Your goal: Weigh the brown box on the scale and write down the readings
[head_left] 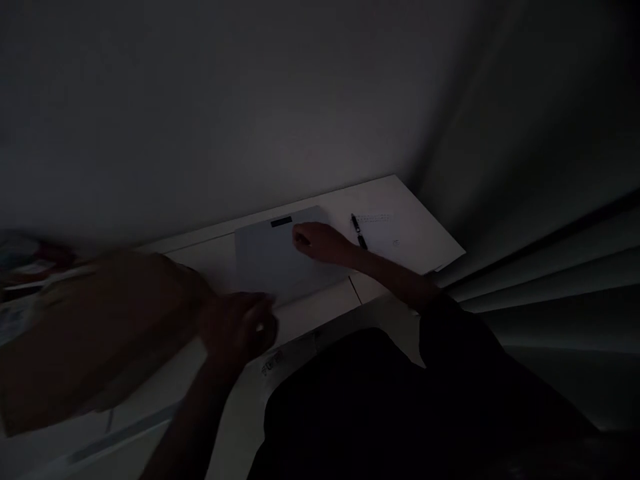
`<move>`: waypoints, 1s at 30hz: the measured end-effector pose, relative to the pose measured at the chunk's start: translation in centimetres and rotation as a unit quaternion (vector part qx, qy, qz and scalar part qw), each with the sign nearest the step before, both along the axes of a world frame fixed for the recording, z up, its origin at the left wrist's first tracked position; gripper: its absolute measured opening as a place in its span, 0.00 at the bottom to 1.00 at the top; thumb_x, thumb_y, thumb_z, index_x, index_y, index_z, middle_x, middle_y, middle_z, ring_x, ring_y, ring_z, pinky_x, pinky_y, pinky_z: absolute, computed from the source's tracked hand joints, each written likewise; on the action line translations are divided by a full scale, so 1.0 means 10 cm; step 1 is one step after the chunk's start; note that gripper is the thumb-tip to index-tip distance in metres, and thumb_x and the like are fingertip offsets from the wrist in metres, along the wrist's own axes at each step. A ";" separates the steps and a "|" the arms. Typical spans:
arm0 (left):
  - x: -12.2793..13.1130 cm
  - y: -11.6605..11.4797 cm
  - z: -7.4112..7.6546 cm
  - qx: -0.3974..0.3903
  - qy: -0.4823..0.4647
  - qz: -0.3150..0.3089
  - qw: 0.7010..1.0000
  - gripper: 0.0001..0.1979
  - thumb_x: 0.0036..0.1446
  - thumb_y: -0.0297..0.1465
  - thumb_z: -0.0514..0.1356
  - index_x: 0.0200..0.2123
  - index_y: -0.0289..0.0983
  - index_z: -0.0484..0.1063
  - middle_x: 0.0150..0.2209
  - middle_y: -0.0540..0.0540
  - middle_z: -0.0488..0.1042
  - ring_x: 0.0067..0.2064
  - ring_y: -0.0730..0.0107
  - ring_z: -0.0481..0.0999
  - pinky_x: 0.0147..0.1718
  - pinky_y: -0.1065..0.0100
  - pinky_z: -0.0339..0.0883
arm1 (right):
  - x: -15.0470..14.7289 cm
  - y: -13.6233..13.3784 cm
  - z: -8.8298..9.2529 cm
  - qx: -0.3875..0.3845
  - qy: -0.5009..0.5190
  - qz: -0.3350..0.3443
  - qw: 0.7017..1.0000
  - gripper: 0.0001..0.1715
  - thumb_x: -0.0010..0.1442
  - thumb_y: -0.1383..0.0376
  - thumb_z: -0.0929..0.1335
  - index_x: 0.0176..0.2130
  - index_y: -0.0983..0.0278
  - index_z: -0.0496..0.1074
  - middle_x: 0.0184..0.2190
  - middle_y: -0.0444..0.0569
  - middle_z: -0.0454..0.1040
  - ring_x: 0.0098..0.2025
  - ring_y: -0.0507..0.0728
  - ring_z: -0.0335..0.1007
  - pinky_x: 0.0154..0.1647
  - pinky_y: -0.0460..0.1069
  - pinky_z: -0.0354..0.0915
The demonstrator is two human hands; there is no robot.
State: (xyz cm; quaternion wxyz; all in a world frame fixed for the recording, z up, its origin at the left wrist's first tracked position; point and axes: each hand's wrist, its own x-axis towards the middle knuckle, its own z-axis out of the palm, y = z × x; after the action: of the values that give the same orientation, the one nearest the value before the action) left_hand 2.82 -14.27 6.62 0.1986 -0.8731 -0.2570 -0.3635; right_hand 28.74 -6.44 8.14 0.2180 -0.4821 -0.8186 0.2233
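In dim light, a pale flat device [280, 257] with a dark display strip is seen lying on the white desk [425, 247], touched near its far edge by the right hand [320, 241]. A blurred brown box [100, 327] is met by the left hand [245, 330]; neither grip can be told. A pen [359, 232] lies beside.

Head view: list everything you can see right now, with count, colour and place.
table: one, white, against the wall.
flat device: one, light grey with a dark strip, table centre.
pen: one, black, right of the device.
sheet: one, white, under the pen.
brown blurred thing: one, left foreground; kind unclear.
right hand: resting on the device's far part.
left hand: blurred, at the brown thing's edge.
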 end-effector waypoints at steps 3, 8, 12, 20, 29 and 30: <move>0.73 0.01 0.06 0.031 0.081 -0.110 0.990 0.12 0.61 0.25 0.58 0.49 0.38 0.68 0.38 0.48 0.78 0.38 0.64 0.75 0.35 0.62 0.67 | 0.54 0.13 -0.12 0.012 -0.129 -0.112 0.985 0.14 0.73 0.62 0.58 0.43 0.68 0.67 0.39 0.53 0.74 0.35 0.52 0.64 0.33 0.47 0.54; 1.59 0.06 -0.23 0.042 0.185 -0.196 0.962 0.16 0.64 0.26 0.58 0.55 0.38 0.65 0.43 0.45 0.77 0.42 0.65 0.75 0.39 0.62 0.68 | 1.18 0.27 -0.34 -0.018 -0.248 -0.209 0.946 0.19 0.72 0.57 0.61 0.53 0.69 0.64 0.45 0.60 0.75 0.38 0.56 0.69 0.31 0.48 0.54; 2.00 0.13 -0.51 -0.018 0.268 -0.206 0.941 0.17 0.67 0.28 0.52 0.58 0.37 0.63 0.46 0.41 0.75 0.45 0.61 0.74 0.37 0.62 0.66 | 1.34 0.26 -0.45 -0.039 -0.254 -0.215 0.942 0.19 0.70 0.55 0.62 0.51 0.68 0.64 0.39 0.57 0.76 0.32 0.55 0.67 0.28 0.48 0.51; 2.26 0.12 -0.66 -0.165 0.285 -0.215 0.919 0.16 0.65 0.27 0.51 0.55 0.34 0.65 0.45 0.39 0.73 0.46 0.55 0.73 0.38 0.58 0.68 | 1.27 0.25 -0.50 -0.030 -0.234 -0.173 0.956 0.17 0.65 0.61 0.65 0.51 0.64 0.65 0.38 0.53 0.76 0.32 0.53 0.63 0.28 0.48 0.46; 2.22 0.12 -0.75 -0.167 0.245 -0.221 0.929 0.12 0.65 0.26 0.50 0.48 0.34 0.69 0.45 0.39 0.74 0.45 0.57 0.74 0.40 0.59 0.69 | 1.65 0.53 -0.38 -0.155 0.253 -0.122 0.947 0.15 0.64 0.59 0.61 0.44 0.66 0.69 0.31 0.49 0.75 0.31 0.51 0.71 0.34 0.46 0.65; 2.22 0.12 -0.75 -0.169 0.243 -0.223 0.929 0.12 0.65 0.26 0.50 0.48 0.34 0.69 0.44 0.39 0.74 0.45 0.57 0.74 0.40 0.60 0.70 | 1.69 0.56 -0.39 -0.170 0.325 -0.128 0.921 0.14 0.63 0.59 0.62 0.44 0.66 0.67 0.33 0.50 0.76 0.33 0.51 0.72 0.36 0.46 0.68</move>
State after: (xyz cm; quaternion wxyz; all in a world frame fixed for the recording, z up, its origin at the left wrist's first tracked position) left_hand 25.04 -13.08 -0.92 0.0184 -0.9902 -0.0570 -0.1259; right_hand 45.60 -0.85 4.22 0.4138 -0.5137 -0.5835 0.4737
